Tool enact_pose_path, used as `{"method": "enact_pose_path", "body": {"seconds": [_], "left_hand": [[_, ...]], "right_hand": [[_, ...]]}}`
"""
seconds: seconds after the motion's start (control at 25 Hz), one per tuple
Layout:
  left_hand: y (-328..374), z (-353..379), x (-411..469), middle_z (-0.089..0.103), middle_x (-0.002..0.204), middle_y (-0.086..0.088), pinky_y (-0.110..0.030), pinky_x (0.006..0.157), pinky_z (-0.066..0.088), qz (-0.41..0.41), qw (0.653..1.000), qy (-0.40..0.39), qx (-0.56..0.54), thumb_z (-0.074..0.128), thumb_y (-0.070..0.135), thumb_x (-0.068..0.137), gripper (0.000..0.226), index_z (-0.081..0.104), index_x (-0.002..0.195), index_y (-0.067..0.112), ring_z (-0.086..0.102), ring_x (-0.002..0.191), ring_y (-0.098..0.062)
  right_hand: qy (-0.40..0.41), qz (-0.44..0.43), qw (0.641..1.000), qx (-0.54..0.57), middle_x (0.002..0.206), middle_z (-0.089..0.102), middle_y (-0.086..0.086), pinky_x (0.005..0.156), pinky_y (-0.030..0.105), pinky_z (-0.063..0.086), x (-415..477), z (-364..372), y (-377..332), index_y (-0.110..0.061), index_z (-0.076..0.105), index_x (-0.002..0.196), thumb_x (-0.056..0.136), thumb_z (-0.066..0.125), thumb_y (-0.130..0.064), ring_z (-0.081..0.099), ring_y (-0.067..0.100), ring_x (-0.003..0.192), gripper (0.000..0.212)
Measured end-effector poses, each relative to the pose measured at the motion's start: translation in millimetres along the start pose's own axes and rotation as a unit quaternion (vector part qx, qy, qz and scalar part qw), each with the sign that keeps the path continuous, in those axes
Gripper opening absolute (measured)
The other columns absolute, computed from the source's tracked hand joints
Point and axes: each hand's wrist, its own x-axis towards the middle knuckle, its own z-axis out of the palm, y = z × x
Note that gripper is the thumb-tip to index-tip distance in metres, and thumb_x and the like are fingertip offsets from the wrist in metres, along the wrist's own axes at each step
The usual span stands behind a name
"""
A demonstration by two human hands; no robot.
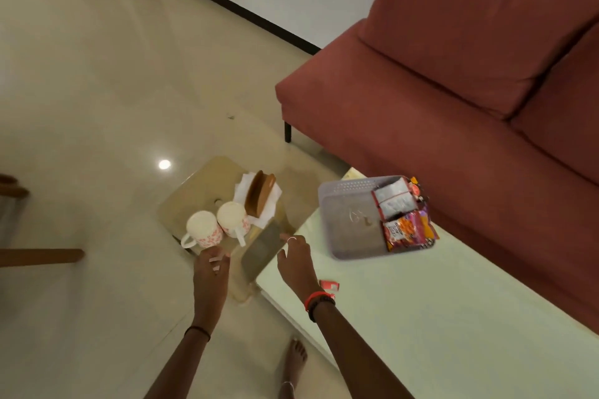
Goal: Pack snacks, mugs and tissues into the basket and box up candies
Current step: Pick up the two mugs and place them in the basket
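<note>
Our left hand (212,266) is stretched out just beside the nearer mug (202,230), fingers loose and holding nothing, so we think it is going for that mug. Our right hand (293,256) is spread and bare too, near the other mug (233,219). Tissues (241,186) sit in a brown holder (257,194) behind the mugs. Snacks (402,214) lie along one side of the basket (343,186), which leaves room for mugs. One red candy (329,285) lies on the white table (421,317).
</note>
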Motion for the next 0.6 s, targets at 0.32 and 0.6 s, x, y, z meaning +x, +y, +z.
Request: {"method": "enact_pose_path", "body": {"seconds": [0.32,0.6], "left_hand": [[-24,-10,109,0.047,0.129,-0.025,-0.055,0.091,0.043,0.054,0.95,-0.023,0.305,0.081,0.016,0.066,0.069,0.048,0.126,0.003,0.05,0.115,-0.044],[-47,-4,177,0.031,0.146,-0.023,-0.056,0.109,0.024,0.071,0.876,-0.142,0.455,0.085,0.039,0.057,0.108,0.027,0.144,0.015,0.029,0.137,-0.039]], "right_hand": [[-0.091,-0.004,0.995,-0.051,0.132,0.047,0.017,0.106,0.034,0.039,95,48,-32,-0.002,0.045,0.13,0.089,0.055,-0.014,0.045,0.03,0.125,0.044],[-0.153,-0.008,0.98,-0.126,0.143,0.034,0.016,0.101,0.042,0.044,149,84,-41,-0.016,0.027,0.146,0.077,0.072,-0.021,0.042,0.036,0.124,0.082]]}}
